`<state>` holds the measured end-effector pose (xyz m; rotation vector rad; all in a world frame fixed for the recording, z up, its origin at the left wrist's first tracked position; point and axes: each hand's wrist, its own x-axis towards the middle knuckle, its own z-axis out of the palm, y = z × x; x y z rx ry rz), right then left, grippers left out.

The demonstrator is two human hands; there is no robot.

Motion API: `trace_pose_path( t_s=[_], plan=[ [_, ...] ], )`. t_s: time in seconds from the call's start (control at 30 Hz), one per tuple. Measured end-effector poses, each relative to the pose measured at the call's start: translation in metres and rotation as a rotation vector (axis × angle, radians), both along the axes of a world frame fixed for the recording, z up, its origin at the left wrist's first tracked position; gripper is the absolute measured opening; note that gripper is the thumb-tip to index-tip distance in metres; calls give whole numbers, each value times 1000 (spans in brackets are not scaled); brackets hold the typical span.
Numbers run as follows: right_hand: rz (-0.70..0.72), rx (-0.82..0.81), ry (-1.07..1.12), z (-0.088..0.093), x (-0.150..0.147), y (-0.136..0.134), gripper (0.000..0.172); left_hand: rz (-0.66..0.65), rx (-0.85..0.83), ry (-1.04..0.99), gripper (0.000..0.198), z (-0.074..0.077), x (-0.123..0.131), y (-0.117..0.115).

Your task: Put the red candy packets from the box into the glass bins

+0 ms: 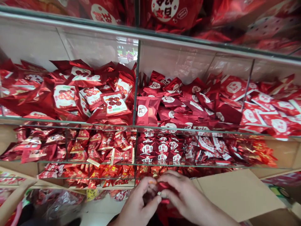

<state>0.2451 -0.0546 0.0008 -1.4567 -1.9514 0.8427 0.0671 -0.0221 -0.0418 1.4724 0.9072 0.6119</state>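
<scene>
Six o'clock: left hand point(144, 202), right hand point(184, 191), fingers pinching a red packet point(167, 186); handling seems unfinished. Shelves point(94, 27) toward twelve: stocked.

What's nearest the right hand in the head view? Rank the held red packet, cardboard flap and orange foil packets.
1. Red packet: at the right hand's fingers.
2. Cardboard flap: to its right.
3. Orange foil packets: shelf's right end.

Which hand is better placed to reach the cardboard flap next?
Probably the right hand: it is nearer the cardboard flap; the left hand is farther away. Both hold a red item, so the right may need freeing first.
</scene>
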Motion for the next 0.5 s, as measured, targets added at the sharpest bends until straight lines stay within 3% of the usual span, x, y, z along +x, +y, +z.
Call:
trace_pose_path(
  t_s=[0.03, 0.13, 0.2, 0.33, 0.5],
  plan=[
    [-84, 59, -61, 3, 7, 5, 17, 30, -7, 18, 14, 0, -2, 1],
    [-403, 270, -276, 7, 33, 28, 27, 75, -10, 71, 11, 0, -10, 2],
    [-511, 325, -410, 5, 46, 46, 26, 55, -7, 88, 12, -1, -16, 3],
    [-558, 311, -625, -10, 54, 71, 14, -13, -34, 124, 15, -5, -24, 1],
    [-527, 296, -829, -20, 52, 77, 12, -22, -53, 176, 17, -11, -38, -1]
  ],
)
